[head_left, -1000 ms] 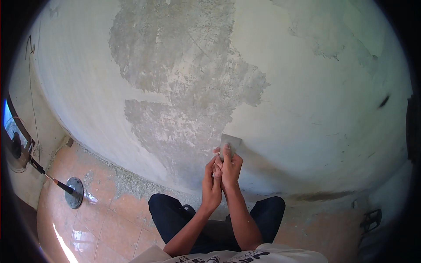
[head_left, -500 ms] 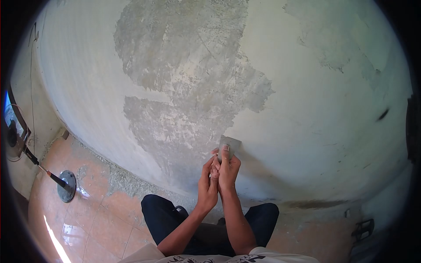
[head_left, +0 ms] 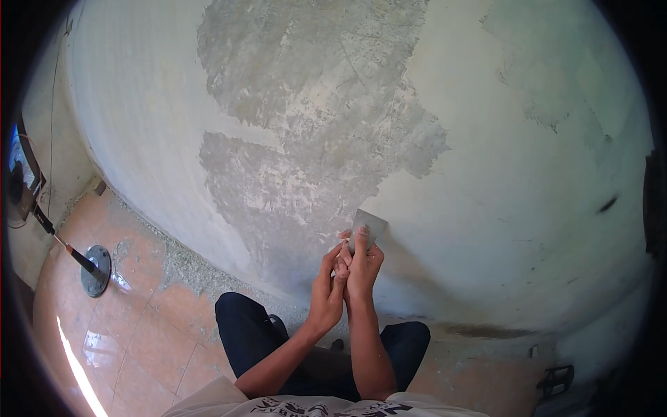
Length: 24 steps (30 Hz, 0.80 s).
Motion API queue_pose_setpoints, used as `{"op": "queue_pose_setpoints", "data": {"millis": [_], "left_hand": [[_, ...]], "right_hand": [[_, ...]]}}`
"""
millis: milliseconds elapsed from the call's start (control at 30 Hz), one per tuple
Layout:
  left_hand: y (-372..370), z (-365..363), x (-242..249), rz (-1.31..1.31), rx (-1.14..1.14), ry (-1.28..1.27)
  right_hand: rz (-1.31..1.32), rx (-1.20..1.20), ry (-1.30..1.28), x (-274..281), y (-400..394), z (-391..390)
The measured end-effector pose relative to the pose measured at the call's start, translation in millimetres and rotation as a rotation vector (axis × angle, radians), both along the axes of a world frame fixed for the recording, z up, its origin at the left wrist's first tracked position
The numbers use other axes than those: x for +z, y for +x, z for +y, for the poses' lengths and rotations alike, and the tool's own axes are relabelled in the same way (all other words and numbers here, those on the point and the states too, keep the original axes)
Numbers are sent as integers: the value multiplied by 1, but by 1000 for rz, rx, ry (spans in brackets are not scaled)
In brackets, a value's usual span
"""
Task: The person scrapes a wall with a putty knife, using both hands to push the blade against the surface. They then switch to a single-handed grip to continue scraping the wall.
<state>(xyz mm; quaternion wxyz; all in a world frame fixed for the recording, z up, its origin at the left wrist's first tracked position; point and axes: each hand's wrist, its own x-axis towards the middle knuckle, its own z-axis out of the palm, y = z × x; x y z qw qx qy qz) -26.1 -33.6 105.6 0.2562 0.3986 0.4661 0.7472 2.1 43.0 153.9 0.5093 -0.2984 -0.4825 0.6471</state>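
Observation:
A scraper with a flat grey metal blade [head_left: 370, 223] meets the wall at the lower edge of a bare grey patch [head_left: 278, 174]. My right hand [head_left: 363, 272] is closed around it, thumb laid along the base of the blade. Close against it on the left, my left hand [head_left: 328, 288] is closed too, its fingertips at the scraper's grip and against the right hand's fingers. The handle itself is mostly hidden by both hands. Pale, whitish coating [head_left: 486, 222] covers the wall to the right of the patch.
Flakes and dust [head_left: 187, 271] lie along the wall's foot on the tiled floor [head_left: 153, 333]. At the left stands a fan with a round base [head_left: 96, 271]. My bent knees [head_left: 243, 320] are near the wall. A dark object [head_left: 556, 379] sits at lower right.
The head view has shifted a little, so the grey patch sits further right in it. Both hands keep the same hold, with the scraper slightly higher and further left against the wall.

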Motion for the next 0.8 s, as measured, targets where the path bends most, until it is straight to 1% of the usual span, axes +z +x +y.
{"op": "queue_pose_setpoints", "data": {"millis": [100,167,300,400,467,567,700,800], "left_hand": [[-4,4,11,18,20,34],[-7,3,26,-102,-57,31],[-4,-2,17,-38,-49,15],[-3,-3,18,-19,-53,-5],[-8,2,34,-56,-70,43],[-12,2,43,-75,-131,38],[-6,-1,33,-7,-66,-3],[-9,5,50,39,-31,42]], "right_hand": [[10,23,-23,12,-2,1],[54,33,45,28,-5,0],[36,36,45,17,-1,-3],[6,8,-8,15,0,-3],[18,-7,84,28,-4,3],[78,28,50,44,-5,0],[32,-10,-17,33,-1,-3],[31,-15,-3,51,-2,0]]}}
